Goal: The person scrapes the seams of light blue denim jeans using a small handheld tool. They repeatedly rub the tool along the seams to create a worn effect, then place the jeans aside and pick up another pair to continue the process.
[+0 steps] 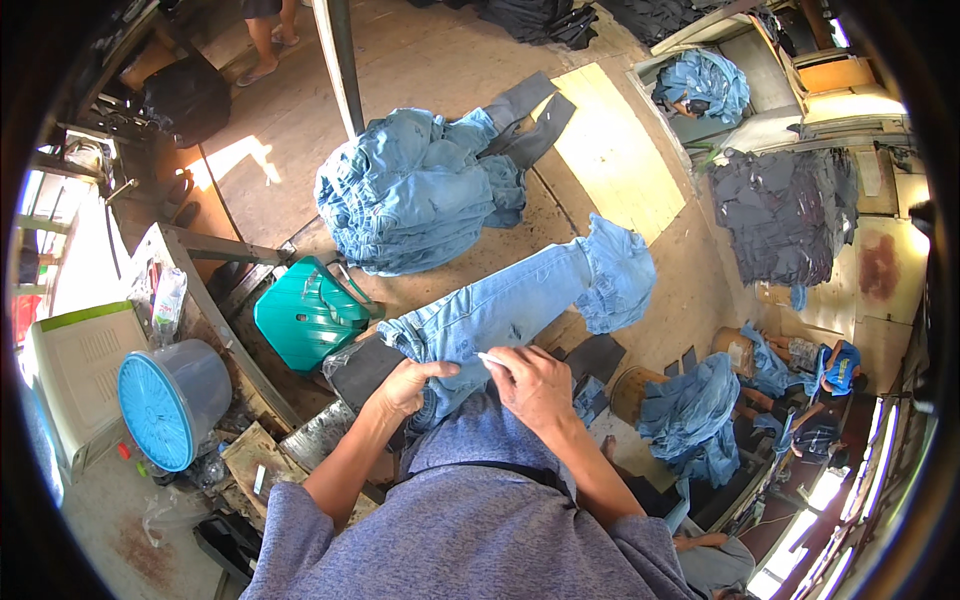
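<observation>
A pair of light blue jeans (505, 302) stretches away from my waist toward the far right, its far end bunched up. My left hand (408, 388) grips the near edge of the jeans, thumb lying on top and the other fingers mostly hidden by cloth. Between the pinched fingers of my right hand (537, 388) is a short white stick (490, 358) that looks like chalk. Its tip points left over the denim, close to my left thumb. Whether the tip touches the cloth I cannot tell. Small dark marks show on the jeans.
Beyond lies a heap of jeans (410, 190) with dark grey strips (535, 130). At left stand a green plastic stool (310, 312) and a clear tub with a blue lid (155, 410). Dark fabric pieces (785, 215) lie far right. Several people sit at right among denim (690, 410).
</observation>
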`<state>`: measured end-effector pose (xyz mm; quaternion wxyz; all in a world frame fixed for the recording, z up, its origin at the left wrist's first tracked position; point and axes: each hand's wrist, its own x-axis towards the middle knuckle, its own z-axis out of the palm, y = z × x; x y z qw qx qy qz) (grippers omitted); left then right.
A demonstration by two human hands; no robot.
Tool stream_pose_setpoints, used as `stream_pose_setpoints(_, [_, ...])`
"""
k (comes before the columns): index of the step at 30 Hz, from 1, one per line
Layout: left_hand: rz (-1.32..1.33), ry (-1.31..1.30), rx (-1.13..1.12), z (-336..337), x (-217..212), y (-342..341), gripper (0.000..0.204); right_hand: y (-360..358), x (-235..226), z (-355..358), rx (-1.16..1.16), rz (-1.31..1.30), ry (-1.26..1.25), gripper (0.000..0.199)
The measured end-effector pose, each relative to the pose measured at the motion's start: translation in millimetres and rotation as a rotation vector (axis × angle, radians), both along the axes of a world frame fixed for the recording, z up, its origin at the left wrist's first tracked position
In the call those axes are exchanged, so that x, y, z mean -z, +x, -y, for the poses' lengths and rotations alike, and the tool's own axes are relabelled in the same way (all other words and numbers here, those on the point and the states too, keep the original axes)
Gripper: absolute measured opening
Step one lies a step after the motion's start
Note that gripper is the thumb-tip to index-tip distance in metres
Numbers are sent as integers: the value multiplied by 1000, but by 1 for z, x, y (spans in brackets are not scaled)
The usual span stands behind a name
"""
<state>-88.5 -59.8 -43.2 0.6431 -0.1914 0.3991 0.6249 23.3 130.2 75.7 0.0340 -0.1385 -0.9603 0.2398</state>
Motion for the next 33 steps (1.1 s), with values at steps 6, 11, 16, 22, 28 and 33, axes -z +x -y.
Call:
stream_pose_setpoints(6, [-20, 85, -17, 1, 5, 2, 33, -9, -5, 4, 6, 59, 201, 10])
stream_pose_setpoints(11, [-33, 109, -17, 0, 5, 3, 34, -12, -11, 3, 5, 129, 137, 11])
stream_pose_setpoints(16, [-51, 146, -37, 0, 2, 2, 37, -18, -13, 0, 104, 99, 219, 10])
stream_pose_setpoints(22, [-77, 100, -113, -3, 0, 12, 41, -30, -20, -11, 152, 333, 346, 15])
stream_pose_setpoints(28, [-96, 86, -141, -3, -4, 17, 45, -36, -12, 3, -48, 168, -21, 18])
stream_pose_setpoints(33, [-80, 152, -175, -2, -4, 16, 39, -38, -6, 7, 82, 197, 319, 17])
